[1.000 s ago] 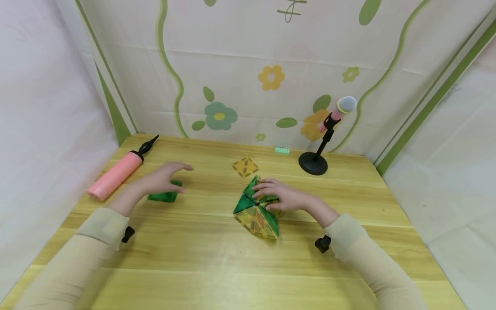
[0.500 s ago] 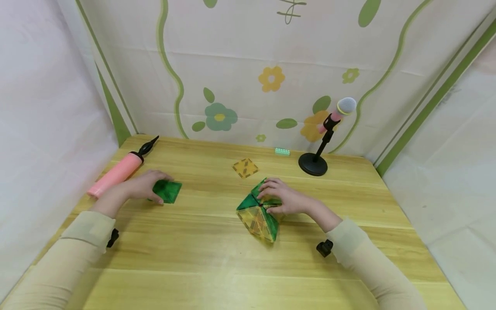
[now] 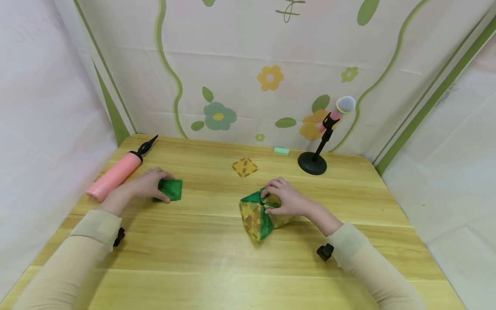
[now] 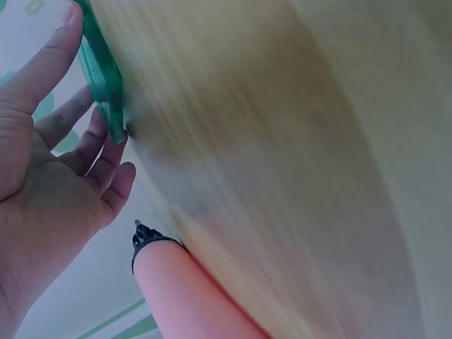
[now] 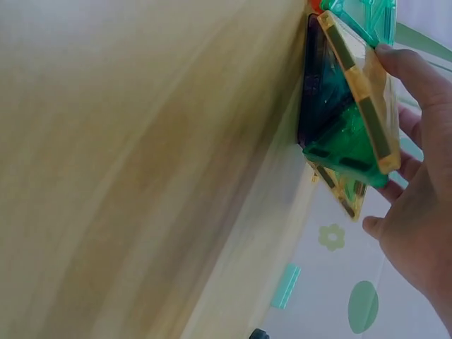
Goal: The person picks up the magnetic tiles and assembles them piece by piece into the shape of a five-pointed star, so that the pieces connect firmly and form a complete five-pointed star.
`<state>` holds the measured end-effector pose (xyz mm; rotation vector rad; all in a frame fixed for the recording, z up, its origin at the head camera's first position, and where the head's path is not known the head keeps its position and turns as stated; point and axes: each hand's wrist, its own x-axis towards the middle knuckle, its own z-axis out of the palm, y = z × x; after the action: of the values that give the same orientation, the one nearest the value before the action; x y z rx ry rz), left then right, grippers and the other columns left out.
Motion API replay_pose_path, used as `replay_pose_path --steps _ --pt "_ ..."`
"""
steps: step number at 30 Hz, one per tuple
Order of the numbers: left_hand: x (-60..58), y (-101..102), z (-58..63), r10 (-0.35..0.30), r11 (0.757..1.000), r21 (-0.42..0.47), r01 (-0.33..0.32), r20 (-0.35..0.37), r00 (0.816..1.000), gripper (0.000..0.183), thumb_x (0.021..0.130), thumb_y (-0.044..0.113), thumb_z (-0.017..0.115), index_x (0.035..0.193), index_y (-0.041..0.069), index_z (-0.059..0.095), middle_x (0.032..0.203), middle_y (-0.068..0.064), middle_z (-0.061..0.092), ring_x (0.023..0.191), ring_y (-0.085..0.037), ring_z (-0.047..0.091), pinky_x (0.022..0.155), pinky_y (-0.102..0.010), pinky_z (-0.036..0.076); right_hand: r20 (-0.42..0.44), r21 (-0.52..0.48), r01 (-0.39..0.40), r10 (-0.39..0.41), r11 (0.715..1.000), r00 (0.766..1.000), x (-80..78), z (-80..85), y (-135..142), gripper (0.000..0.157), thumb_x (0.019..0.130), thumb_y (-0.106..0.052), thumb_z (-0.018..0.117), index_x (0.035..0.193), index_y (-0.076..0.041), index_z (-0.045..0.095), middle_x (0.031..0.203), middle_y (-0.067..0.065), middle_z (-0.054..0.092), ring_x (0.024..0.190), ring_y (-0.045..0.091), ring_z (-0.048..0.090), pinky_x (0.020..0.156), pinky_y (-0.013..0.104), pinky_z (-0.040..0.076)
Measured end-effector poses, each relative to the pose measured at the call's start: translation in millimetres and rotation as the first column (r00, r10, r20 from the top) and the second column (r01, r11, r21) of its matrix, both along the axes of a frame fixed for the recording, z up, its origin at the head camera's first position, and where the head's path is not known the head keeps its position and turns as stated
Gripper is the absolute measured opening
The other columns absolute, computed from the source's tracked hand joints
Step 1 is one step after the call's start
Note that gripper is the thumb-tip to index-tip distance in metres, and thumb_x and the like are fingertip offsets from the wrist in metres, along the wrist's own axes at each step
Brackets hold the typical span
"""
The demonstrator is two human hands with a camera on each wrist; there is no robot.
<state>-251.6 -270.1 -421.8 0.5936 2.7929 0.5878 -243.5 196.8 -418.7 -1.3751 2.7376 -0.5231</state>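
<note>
My left hand (image 3: 149,183) holds a flat green magnetic tile (image 3: 172,189) by its edges, at the left of the table. In the left wrist view, the thumb lies at one edge of this green tile (image 4: 104,81) and fingertips touch the opposite side. Right of the middle, my right hand (image 3: 288,200) grips the top of a pointed structure of green and yellow magnetic tiles (image 3: 251,215). Seen from the right wrist, the thumb presses a yellow panel (image 5: 364,99) beside a green panel (image 5: 349,145), with other fingers behind, partly hidden.
A yellow-orange square tile (image 3: 244,167) lies flat behind the structure. A pink hand pump (image 3: 116,175) with a black nozzle rests at the left edge. Toward the back are a small teal block (image 3: 281,150) and a toy microphone on a black stand (image 3: 313,163). Printed fabric walls surround the table.
My left hand drew back left, then came in on the green tile, which has turned slightly. Under my right hand the tile structure has rotated, its yellow front panel swinging left.
</note>
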Motion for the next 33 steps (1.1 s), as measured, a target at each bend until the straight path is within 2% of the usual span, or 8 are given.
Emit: replay_pose_path --steps 5,8,15,20,24,27,33 --pt "-4.9 4.6 -2.0 0.011 0.999 0.039 -0.012 0.011 1.0 0.081 0.068 0.041 0.083 0.13 -0.001 0.052 0.12 -0.024 0.048 0.108 -0.036 0.048 0.092 -0.054 0.04 -0.011 0.004 0.063 -0.063 0.998 0.998 2.1 -2.8 -1.2 0.038 0.081 -0.041 0.072 0.109 -0.019 0.06 0.116 0.0 0.052 0.118 0.022 0.043 0.112 0.056 0.016" --pt "-6.8 6.7 -2.3 0.015 0.998 0.057 -0.016 0.015 1.0 0.08 0.068 0.039 0.084 0.129 -0.002 0.051 0.12 -0.027 0.047 0.108 -0.037 0.048 0.093 -0.054 0.041 -0.018 0.005 0.101 -0.101 0.995 0.995 3.5 -4.1 -2.7 0.039 0.081 -0.043 0.072 0.108 -0.019 0.06 0.113 -0.003 0.052 0.115 0.021 0.045 0.113 0.056 0.014" --pt "-9.4 7.1 -1.3 0.02 0.997 0.069 -0.02 0.013 1.0 0.075 0.07 0.035 0.083 0.129 0.003 0.048 0.122 -0.029 0.049 0.109 -0.039 0.048 0.092 -0.056 0.04 -0.041 0.019 0.188 -0.187 0.982 0.982 6.8 -5.9 -7.7 0.04 0.081 -0.049 0.07 0.106 -0.019 0.06 0.11 -0.003 0.052 0.108 0.02 0.048 0.112 0.054 0.018" --pt "-11.7 7.8 -0.5 0.014 0.996 0.093 -0.015 0.015 1.0 0.063 0.077 0.027 0.079 0.128 0.006 0.048 0.122 -0.03 0.051 0.112 -0.042 0.05 0.092 -0.057 0.04 -0.038 0.034 0.243 -0.241 0.97 0.97 8.0 -6.5 -11.1 0.042 0.08 -0.051 0.069 0.106 -0.02 0.059 0.108 -0.003 0.052 0.104 0.019 0.048 0.113 0.049 0.021" --pt "-13.6 10.7 1.9 0.021 0.995 0.099 -0.022 0.007 1.0 0.053 0.084 0.022 0.073 0.129 0.01 0.048 0.124 -0.03 0.052 0.114 -0.044 0.05 0.092 -0.058 0.041 -0.049 0.037 0.272 -0.27 0.962 0.962 8.3 -8.4 -13.0 0.041 0.08 -0.052 0.068 0.105 -0.021 0.059 0.107 -0.002 0.052 0.099 0.018 0.046 0.098 0.041 0.039" --pt "-13.9 13.8 5.1 0.028 0.994 0.105 -0.027 -0.006 1.0 0.046 0.089 0.019 0.067 0.13 0.013 0.047 0.122 -0.028 0.054 0.112 -0.043 0.053 0.089 -0.057 0.043 -0.053 0.024 0.283 -0.282 0.959 0.958 9.5 -7.7 -14.2 0.04 0.08 -0.051 0.069 0.105 -0.021 0.06 0.107 -0.002 0.052 0.097 0.019 0.046 0.083 0.038 0.041" --pt "-15.8 22.3 10.6 0.039 0.988 0.154 -0.033 -0.034 0.999 0.036 0.094 0.012 0.058 0.129 0.011 0.048 0.115 -0.021 0.059 0.106 -0.035 0.057 0.085 -0.05 0.047 -0.047 0.027 0.293 -0.292 0.956 0.955 11.6 -2.5 -16.8 0.04 0.08 -0.05 0.07 0.105 -0.02 0.06 0.109 -0.001 0.054 0.1 0.021 0.047 0.086 0.041 0.04"
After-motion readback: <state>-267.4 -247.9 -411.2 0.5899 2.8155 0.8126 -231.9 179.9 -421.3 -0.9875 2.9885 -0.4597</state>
